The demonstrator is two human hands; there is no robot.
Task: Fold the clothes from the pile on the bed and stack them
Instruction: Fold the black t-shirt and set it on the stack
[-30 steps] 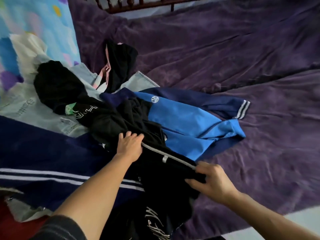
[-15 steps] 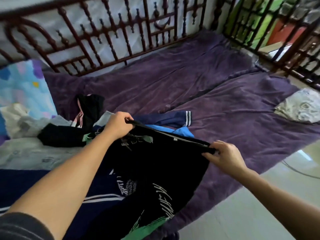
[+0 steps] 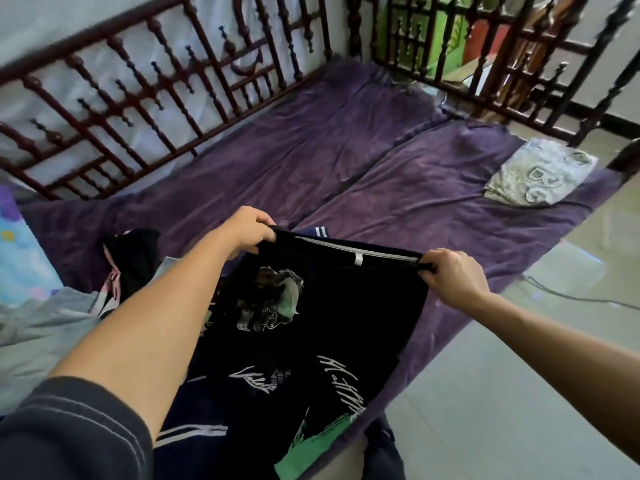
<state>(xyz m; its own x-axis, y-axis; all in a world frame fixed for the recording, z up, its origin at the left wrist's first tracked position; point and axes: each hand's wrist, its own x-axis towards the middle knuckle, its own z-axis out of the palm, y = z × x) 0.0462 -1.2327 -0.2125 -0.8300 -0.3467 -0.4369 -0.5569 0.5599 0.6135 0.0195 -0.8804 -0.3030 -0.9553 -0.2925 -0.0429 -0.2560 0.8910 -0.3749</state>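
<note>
Black T-shirt [image 3: 311,341] held up over the near edge of the bed [image 3: 398,188], stretched flat between both hands. The front faces the camera: a grey-and-green bust print near the top, white script lettering lower down, green brush strokes at the bottom. A pale strip with a small white tag runs along the held top edge; collar tape or hem, the view is too soft to tell.

Left hand [image 3: 247,230]: grip closed on the top left corner, fingers curled over the edge. Right hand [image 3: 453,275]: grip pinching the top right corner.

The pile [image 3: 131,265] lies at left, behind the left forearm. A grey patterned cloth [image 3: 540,171] lies far right.

Against half a second ago: the shirt is higher and pulled tauter, and the bust print is now readable. It covers the blue jacket, of which only a striped cuff [image 3: 322,232] shows.
</note>
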